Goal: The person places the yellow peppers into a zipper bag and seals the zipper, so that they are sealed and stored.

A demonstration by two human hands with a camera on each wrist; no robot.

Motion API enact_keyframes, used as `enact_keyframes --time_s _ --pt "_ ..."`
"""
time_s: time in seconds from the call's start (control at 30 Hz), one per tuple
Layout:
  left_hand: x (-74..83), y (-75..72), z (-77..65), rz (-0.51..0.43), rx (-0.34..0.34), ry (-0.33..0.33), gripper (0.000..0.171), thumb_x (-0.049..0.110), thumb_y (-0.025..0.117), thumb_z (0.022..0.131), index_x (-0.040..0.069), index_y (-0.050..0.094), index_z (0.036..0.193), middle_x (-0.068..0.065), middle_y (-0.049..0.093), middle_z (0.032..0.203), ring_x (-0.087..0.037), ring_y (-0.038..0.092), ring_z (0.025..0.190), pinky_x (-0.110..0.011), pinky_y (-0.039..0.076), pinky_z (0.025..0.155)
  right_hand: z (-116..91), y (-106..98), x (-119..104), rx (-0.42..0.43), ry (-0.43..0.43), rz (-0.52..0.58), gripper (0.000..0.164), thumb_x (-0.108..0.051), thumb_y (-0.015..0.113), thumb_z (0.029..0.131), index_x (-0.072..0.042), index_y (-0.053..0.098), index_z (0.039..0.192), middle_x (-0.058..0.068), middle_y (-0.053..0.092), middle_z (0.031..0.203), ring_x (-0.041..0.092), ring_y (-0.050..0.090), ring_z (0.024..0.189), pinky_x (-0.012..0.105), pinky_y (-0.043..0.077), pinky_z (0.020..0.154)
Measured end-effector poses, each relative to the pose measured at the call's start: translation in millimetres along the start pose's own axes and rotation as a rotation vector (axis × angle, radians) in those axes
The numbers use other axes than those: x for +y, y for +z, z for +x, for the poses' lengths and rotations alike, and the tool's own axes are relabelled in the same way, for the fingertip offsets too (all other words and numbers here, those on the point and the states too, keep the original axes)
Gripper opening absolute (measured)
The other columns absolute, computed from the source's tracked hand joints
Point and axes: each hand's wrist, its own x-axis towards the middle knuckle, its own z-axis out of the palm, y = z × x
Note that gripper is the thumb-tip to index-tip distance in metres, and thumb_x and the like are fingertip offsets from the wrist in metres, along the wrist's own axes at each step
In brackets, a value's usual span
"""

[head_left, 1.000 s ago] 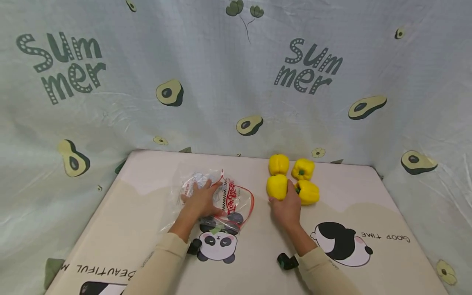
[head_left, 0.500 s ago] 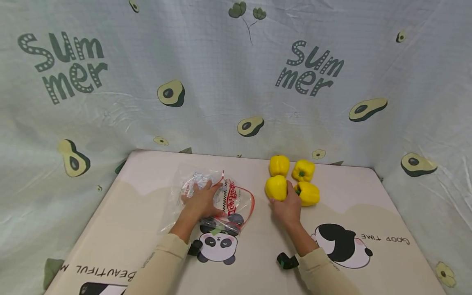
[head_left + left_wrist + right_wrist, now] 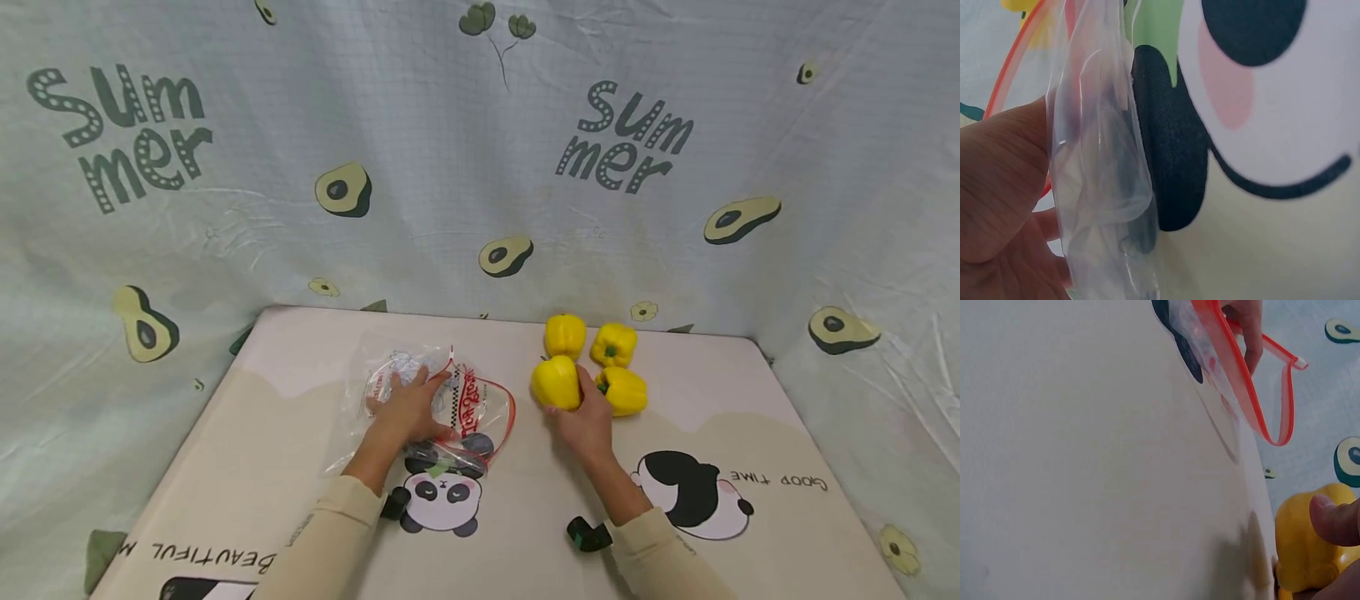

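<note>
A clear plastic zip bag [image 3: 483, 400] with red printing and a red zip edge lies on the left half of the table. My left hand [image 3: 408, 408] spreads over it and grips its sides, thumb and fingers apart; the bag's mouth gapes toward the right. In the left wrist view, clear film [image 3: 1104, 169] covers part of the thumb and fingers. My right hand [image 3: 588, 417] holds a yellow bell pepper [image 3: 555, 383] by its right side, thumb in front. The right wrist view has this pepper [image 3: 1310, 534] beside its shadow, apparently just off the table.
Behind and right of the held pepper are three more yellow bell peppers: one at the back [image 3: 565, 336], one with its stem end facing me [image 3: 615, 345], one on its side [image 3: 624, 392]. A printed cloth wall [image 3: 420, 267] rises along the table's [image 3: 510, 533] back edge.
My right hand has shifted the held pepper a little to the left, away from the pepper lying at its right. My left hand and the bag look the same.
</note>
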Motion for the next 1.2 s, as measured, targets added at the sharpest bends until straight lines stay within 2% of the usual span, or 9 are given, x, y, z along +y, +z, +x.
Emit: enact_keyframes --time_s 0.3,0.63,1.0,1.2 --pt "-1.6 -1.7 0.6 -0.001 0.006 0.000 0.100 0.047 0.091 0.075 0.036 0.040 0.160 -0.012 0.024 0.175 -0.058 0.009 0.158 -0.093 0.014 0.108 -0.3 3.3 -1.6 -0.055 -0.047 0.032 0.088 -0.004 0.080 0.088 -0.010 0.034 0.163 0.015 0.043 0.165 0.038 0.042 0.151 0.056 0.025 0.130" --pt "-0.9 -2.9 0.4 -0.001 0.001 -0.010 0.100 0.047 0.091 0.074 0.035 0.040 0.160 -0.012 0.023 0.175 -0.058 0.008 0.158 -0.093 0.013 0.108 -4.1 3.1 -5.4 -0.119 -0.060 0.056 0.089 -0.003 0.080 0.088 -0.013 0.034 0.163 0.012 0.042 0.167 0.035 0.039 0.155 0.052 0.027 0.130" --pt "1.6 -5.0 -0.5 -0.016 -0.003 -0.007 0.100 0.044 0.092 0.074 0.033 0.041 0.159 -0.013 0.022 0.175 -0.059 0.008 0.158 -0.093 0.011 0.107 -6.7 -0.6 -8.3 -0.173 -0.163 0.110 0.090 0.004 0.081 0.085 -0.007 0.036 0.162 0.013 0.043 0.166 0.034 0.040 0.155 0.049 0.032 0.127" --pt "0.9 -3.3 -0.2 -0.023 -0.017 -0.007 0.101 0.044 0.092 0.074 0.033 0.040 0.160 -0.013 0.021 0.175 -0.059 0.005 0.158 -0.094 0.010 0.107 -8.5 -1.8 -6.7 -0.187 -0.182 0.101 0.089 0.005 0.081 0.084 -0.004 0.037 0.161 0.013 0.043 0.166 0.034 0.040 0.155 0.048 0.033 0.126"
